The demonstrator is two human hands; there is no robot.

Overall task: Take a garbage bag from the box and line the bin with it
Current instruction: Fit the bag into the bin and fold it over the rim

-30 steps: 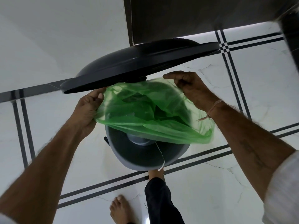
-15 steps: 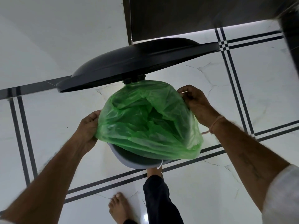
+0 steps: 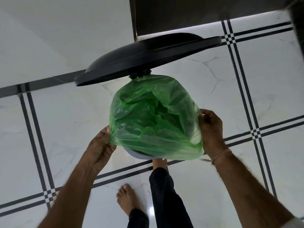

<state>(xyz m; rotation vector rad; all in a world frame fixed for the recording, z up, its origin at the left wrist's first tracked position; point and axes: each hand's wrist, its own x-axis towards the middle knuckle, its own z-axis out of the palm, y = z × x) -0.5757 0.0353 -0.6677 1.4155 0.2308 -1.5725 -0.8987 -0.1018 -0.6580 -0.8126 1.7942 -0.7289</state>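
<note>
A green translucent garbage bag [image 3: 153, 122] lies spread over the mouth of a grey round bin [image 3: 139, 155], covering almost all of its rim; only a sliver of rim shows at the near edge. The bin's black lid [image 3: 148, 58] stands raised behind it. My left hand [image 3: 100, 145] grips the bag's edge on the left side of the bin. On the right side, my right hand [image 3: 210, 130] pinches the bag's edge. The box is not in view.
White marble floor with dark double stripes [image 3: 246, 99] surrounds the bin. A dark door or cabinet [image 3: 197, 14] stands behind the lid. My bare left foot [image 3: 126, 201] rests on the floor; my right foot [image 3: 159, 163] is at the bin's base, under its near rim.
Both hands slid down and toward me along the bin's sides, pulling the bag's edge over the rim. The bag now covers nearly the whole opening, where much of the rim showed before.
</note>
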